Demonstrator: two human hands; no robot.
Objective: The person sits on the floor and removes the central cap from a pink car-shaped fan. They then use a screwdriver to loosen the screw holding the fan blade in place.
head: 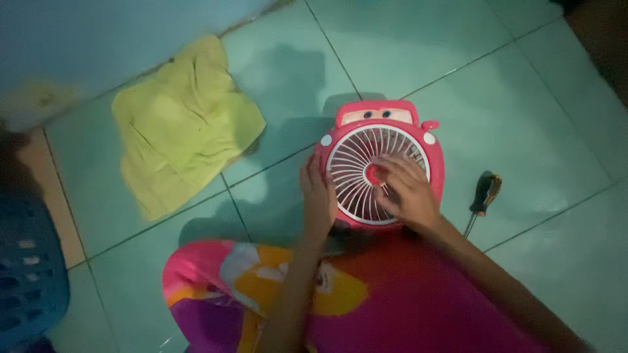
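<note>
A small pink fan (383,127) with a white round grille lies face up on the tiled floor, just past my knees. My left hand (316,196) grips its left edge. Fingers of my right hand (407,189) rest spread on the grille, over the red hub and the lower right of the grille. A screwdriver (483,196) with a dark handle lies on the floor to the right of the fan, apart from both hands.
A crumpled yellow-green cloth (183,124) lies on the floor to the left of the fan. A blue plastic basket (26,274) stands at the left edge. My colourful clothing (366,301) fills the bottom centre. Pale green tiles (523,104) surround everything.
</note>
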